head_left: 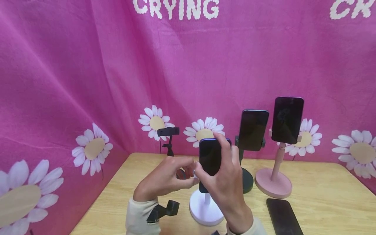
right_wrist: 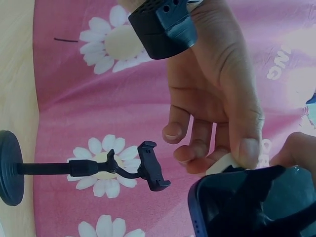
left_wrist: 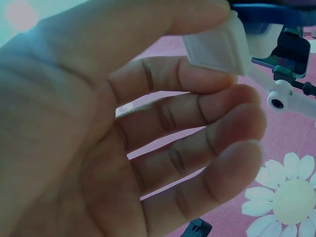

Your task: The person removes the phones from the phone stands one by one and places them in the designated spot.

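Observation:
A blue-edged smartphone (head_left: 208,156) stands upright above the round base of a white phone stand (head_left: 205,212). My right hand (head_left: 229,173) grips this phone, thumb towards its left edge and index finger over the top right corner. At the left side, my left hand (head_left: 167,178) pinches the stand's white clamp (left_wrist: 217,47) between thumb and index finger. Its other fingers curve loosely below the clamp in the left wrist view. Part of the phone's screen is hidden behind my right hand in the head view.
Two more phones sit in a dark green stand (head_left: 247,181) and a pink stand (head_left: 273,182) at the right. A loose phone (head_left: 283,215) lies flat on the wooden table (head_left: 329,202). Behind my left hand rises a black stand (head_left: 168,131). A pink daisy-patterned cloth (head_left: 249,65) hangs behind.

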`<action>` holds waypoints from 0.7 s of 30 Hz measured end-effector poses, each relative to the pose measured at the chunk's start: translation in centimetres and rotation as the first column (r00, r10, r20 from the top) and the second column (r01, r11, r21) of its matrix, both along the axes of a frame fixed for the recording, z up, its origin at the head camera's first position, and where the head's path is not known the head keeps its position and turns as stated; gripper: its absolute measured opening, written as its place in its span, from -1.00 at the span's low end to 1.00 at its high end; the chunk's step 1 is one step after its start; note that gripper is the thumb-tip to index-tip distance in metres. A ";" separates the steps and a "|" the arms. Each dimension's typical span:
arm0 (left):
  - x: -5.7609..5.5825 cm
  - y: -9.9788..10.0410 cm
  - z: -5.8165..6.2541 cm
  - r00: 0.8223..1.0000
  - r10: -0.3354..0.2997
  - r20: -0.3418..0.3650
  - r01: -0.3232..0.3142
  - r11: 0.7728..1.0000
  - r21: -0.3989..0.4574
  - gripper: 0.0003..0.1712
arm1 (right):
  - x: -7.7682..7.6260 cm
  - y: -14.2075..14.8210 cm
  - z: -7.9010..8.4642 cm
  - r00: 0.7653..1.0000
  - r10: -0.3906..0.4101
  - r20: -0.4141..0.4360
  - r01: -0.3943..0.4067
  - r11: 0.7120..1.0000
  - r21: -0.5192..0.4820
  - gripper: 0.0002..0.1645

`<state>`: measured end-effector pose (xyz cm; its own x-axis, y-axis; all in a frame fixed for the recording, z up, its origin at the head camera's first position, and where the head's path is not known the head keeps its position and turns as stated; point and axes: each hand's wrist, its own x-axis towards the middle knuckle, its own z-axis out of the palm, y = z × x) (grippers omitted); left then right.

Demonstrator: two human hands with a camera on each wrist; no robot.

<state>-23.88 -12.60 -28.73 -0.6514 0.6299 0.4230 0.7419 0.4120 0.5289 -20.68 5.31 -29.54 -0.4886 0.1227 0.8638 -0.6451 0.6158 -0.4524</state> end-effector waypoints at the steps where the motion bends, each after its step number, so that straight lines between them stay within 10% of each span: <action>1: 0.0 0.0 0.0 1.000 -0.001 0.001 0.001 1.000 0.000 -0.81 | 0.0 0.0 0.0 1.000 0.002 0.004 -0.002 1.000 0.002 0.06; 21: 0.1 0.2 0.0 0.999 -0.013 -0.033 0.013 1.000 0.002 -0.85 | 0.9 1.4 1.0 0.978 0.157 0.139 -0.154 0.987 -0.034 0.10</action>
